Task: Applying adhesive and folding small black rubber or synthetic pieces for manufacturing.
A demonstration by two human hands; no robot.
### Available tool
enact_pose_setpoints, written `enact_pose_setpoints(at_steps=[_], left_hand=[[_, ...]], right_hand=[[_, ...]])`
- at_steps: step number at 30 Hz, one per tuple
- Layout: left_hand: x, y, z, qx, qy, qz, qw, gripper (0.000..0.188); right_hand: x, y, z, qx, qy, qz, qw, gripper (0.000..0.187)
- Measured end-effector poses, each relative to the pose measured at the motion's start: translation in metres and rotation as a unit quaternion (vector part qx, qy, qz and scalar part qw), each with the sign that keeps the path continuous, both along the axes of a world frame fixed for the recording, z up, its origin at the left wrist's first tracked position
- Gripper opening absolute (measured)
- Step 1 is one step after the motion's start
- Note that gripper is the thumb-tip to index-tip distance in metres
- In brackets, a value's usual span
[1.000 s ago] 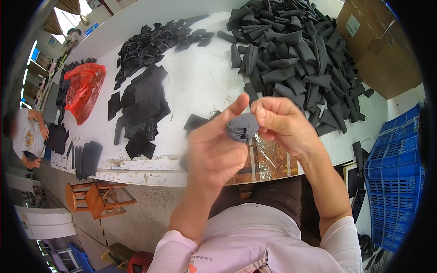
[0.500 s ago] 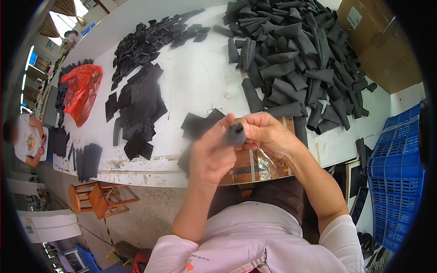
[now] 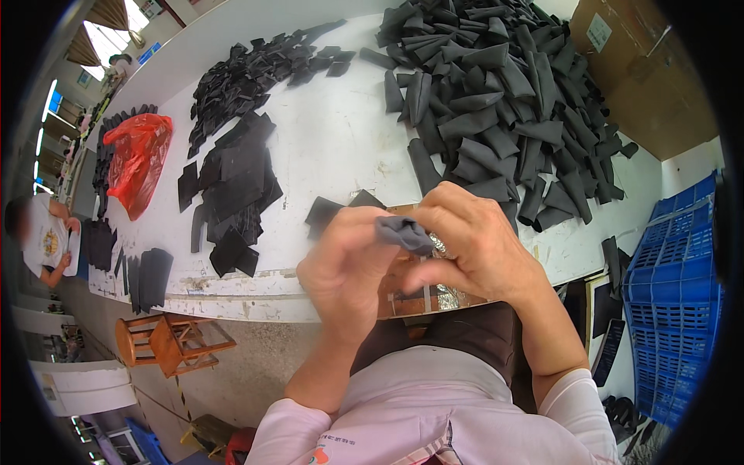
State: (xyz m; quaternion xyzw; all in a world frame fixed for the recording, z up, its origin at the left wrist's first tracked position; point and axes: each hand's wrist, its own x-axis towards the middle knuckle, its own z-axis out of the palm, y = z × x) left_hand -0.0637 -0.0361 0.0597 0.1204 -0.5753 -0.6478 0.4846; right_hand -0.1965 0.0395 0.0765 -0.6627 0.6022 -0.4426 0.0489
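Note:
Above the table's front edge, a dark grey tube-shaped fabric piece (image 3: 404, 232) is between my hands, its open, creased end facing up. My left hand (image 3: 345, 263) is closed round it from the left; its fingertips are partly hidden. At the other side, the bent fingers of my right hand (image 3: 480, 244) hold the tube's edge, while the thumb sits lower, apart and slightly blurred. Something shiny shows beside those fingers. Under the hands lies a brown board (image 3: 395, 306) with tape strips. Flat dark pieces (image 3: 322, 213) lie just beyond my left hand.
A large heap of dark grey tubes (image 3: 496, 101) covers the table's far right, before a cardboard box (image 3: 643, 85). Flat black pieces (image 3: 236, 167) are piled at left, near a red plastic bag (image 3: 139, 163). Blue crates (image 3: 674, 302) stand right, a wooden stool (image 3: 174, 341) lower left. Another person (image 3: 50, 240) sits far left.
My right hand has gone from a pinch on the tube's end to a wider grasp with the thumb lowered. The left hand has turned, and the tube's opening now shows wider.

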Motion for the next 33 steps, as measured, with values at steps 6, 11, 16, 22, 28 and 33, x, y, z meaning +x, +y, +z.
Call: enact_pose_setpoints(at_steps=[6, 11, 16, 22, 28, 33], left_hand=[[-0.002, -0.006, -0.032, 0.005, -0.009, -0.042, 0.999, 0.008], [-0.008, -0.009, -0.010, 0.033, -0.040, -0.144, 0.988, 0.018], [-0.013, -0.028, -0.002, -0.118, -0.184, -0.169, 0.961, 0.012], [-0.011, -0.025, 0.017, -0.189, -0.192, -0.167, 0.948, 0.012], [-0.010, -0.013, 0.008, -0.098, -0.160, -0.081, 0.979, 0.018], [-0.013, -0.025, 0.008, -0.195, -0.107, -0.087, 0.971, 0.018]], right_hand=[[0.001, 0.002, -0.042, 0.081, 0.028, -0.006, 0.996, 0.018], [0.004, 0.000, -0.031, 0.030, -0.027, -0.001, 0.999, 0.018], [0.009, 0.000, -0.061, 0.002, -0.132, 0.018, 0.991, 0.012], [0.013, 0.001, -0.067, -0.052, -0.112, 0.001, 0.992, 0.011], [0.017, 0.004, -0.058, 0.020, -0.083, -0.033, 0.996, 0.012], [0.014, 0.005, -0.043, 0.024, -0.053, -0.009, 0.998, 0.009]])
